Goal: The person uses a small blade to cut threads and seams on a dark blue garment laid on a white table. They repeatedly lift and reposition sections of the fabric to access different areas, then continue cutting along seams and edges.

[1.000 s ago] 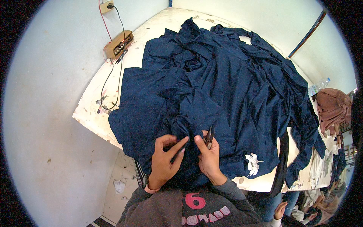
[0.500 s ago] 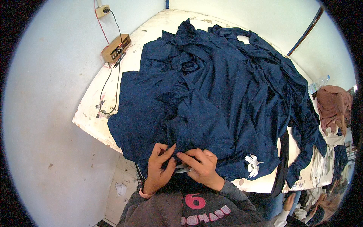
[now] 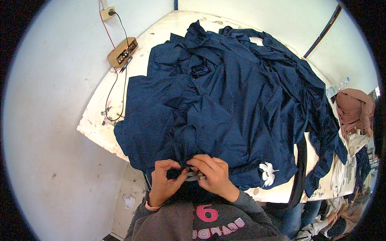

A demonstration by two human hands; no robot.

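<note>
A large navy garment (image 3: 241,108) lies in folds on the white table. At its near edge, my left hand (image 3: 165,180) is closed, pinching the cloth between thumb and fingers. My right hand (image 3: 213,174) meets it there, its fingertips pressed on the same bit of cloth. A small grey metal tool that looks like thread snips (image 3: 194,178) pokes out from my right palm toward the left hand; its grip end is hidden. A white flower-shaped piece (image 3: 267,174) rests on the garment to the right of my hands.
The white table (image 3: 96,108) meets walls at left and back. A brown power box (image 3: 123,52) with a looped black cable stands at the far left, below a wall socket (image 3: 107,13). A clear bottle (image 3: 341,84) and a person in a brown head covering (image 3: 354,108) are at right.
My left fingers have drawn down and back from the cloth, and the thumb now sits by the grey tool. My right hand has shifted only slightly. The person at right has moved an arm.
</note>
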